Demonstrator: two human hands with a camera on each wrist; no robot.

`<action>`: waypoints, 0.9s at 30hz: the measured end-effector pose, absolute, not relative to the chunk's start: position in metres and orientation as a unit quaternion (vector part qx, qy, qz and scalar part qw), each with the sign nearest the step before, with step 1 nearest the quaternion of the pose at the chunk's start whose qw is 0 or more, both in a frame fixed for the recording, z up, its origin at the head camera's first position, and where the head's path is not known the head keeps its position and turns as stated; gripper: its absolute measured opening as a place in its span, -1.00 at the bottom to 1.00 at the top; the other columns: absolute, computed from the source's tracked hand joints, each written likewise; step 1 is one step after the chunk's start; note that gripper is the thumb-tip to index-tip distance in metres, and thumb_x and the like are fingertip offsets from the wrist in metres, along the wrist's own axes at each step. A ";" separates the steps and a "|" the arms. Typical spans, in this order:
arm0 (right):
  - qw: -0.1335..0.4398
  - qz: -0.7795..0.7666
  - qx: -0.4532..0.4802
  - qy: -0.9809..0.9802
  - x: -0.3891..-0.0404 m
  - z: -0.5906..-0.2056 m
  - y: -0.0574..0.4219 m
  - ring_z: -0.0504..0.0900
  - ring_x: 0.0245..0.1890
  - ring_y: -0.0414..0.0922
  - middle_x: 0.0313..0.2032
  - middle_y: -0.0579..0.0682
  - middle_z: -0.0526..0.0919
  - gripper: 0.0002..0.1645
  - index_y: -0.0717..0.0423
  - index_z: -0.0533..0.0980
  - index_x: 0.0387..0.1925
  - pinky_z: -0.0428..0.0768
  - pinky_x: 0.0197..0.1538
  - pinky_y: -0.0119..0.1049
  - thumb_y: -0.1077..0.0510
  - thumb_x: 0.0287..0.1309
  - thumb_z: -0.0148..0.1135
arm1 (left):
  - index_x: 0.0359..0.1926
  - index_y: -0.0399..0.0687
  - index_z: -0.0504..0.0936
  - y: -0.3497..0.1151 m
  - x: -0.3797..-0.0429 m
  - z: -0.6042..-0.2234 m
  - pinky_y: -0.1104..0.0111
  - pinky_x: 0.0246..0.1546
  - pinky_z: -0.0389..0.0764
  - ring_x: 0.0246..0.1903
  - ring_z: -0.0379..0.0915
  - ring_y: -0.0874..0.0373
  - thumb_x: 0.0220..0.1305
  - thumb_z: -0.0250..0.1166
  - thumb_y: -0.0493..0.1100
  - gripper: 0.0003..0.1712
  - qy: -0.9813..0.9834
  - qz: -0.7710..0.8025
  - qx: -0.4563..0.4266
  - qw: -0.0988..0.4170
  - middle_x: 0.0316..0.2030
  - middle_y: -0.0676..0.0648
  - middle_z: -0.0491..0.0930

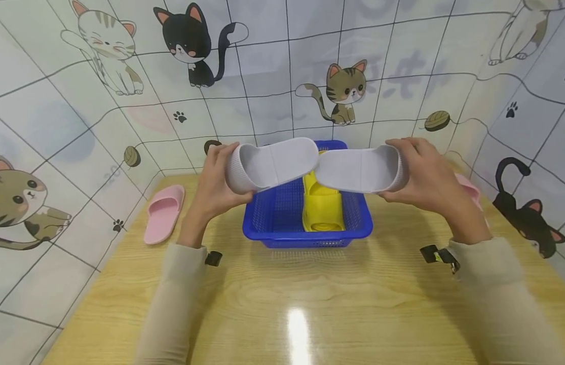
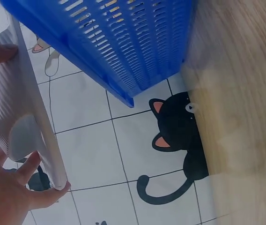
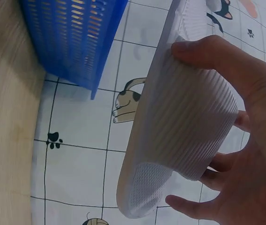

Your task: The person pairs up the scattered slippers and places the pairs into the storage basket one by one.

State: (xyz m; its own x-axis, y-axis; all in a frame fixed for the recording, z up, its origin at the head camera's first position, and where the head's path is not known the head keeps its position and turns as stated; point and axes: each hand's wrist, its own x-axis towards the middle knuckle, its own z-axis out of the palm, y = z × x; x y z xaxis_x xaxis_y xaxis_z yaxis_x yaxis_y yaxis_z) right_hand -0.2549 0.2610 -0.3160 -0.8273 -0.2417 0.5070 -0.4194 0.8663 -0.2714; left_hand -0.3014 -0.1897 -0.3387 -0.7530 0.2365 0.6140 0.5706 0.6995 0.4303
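My left hand [image 1: 218,182] grips a white slide slipper [image 1: 282,159] by its ribbed strap end, and my right hand [image 1: 421,175] grips the matching white slipper [image 1: 350,170] the same way. Both are raised, heels pointing inward and meeting in the head view. Under them a blue plastic basket [image 1: 282,235] stands on the table, partly covered by the slippers. Inside its right half lies a yellow slipper [image 1: 323,210]. The right wrist view shows thumb and fingers spread around the strap of the white slipper [image 3: 184,122]; in the left wrist view the other white slipper [image 2: 20,103] is seen side-on.
One pink slipper [image 1: 164,213] lies on the wooden table [image 1: 264,304] at the left. Another pink slipper [image 1: 468,190] is mostly hidden behind my right wrist. A cat-printed backdrop [image 1: 273,66] rises behind the basket and along both sides.
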 end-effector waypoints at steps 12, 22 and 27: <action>0.242 0.185 0.169 -0.937 -0.253 -0.323 0.254 0.40 0.19 0.32 0.29 0.34 0.42 0.46 0.10 0.18 0.56 0.54 0.02 0.35 -0.03 -0.42 0.75 | 0.53 0.19 0.25 -0.180 -0.293 -0.338 -0.15 0.13 0.39 0.27 0.39 -0.11 -0.33 0.67 0.16 0.32 -0.896 -0.245 -0.234 0.287 0.37 -0.12 0.38; 0.269 0.192 0.189 -0.925 -0.255 -0.321 0.251 0.38 0.27 0.32 0.33 0.32 0.41 0.36 0.09 0.29 0.50 0.52 0.09 0.37 -0.03 -0.43 0.75 | 0.55 0.15 0.23 -0.185 -0.288 -0.335 -0.23 0.14 0.35 0.33 0.33 -0.14 -0.31 0.65 0.19 0.33 -0.895 -0.218 -0.246 0.301 0.39 -0.17 0.37; 0.279 0.188 0.197 -0.921 -0.254 -0.320 0.252 0.38 0.28 0.31 0.32 0.31 0.42 0.33 0.12 0.32 0.47 0.51 0.10 0.38 -0.02 -0.44 0.76 | 0.56 0.15 0.23 -0.186 -0.288 -0.332 -0.25 0.20 0.33 0.34 0.33 -0.17 -0.29 0.65 0.18 0.33 -0.898 -0.210 -0.251 0.294 0.41 -0.16 0.34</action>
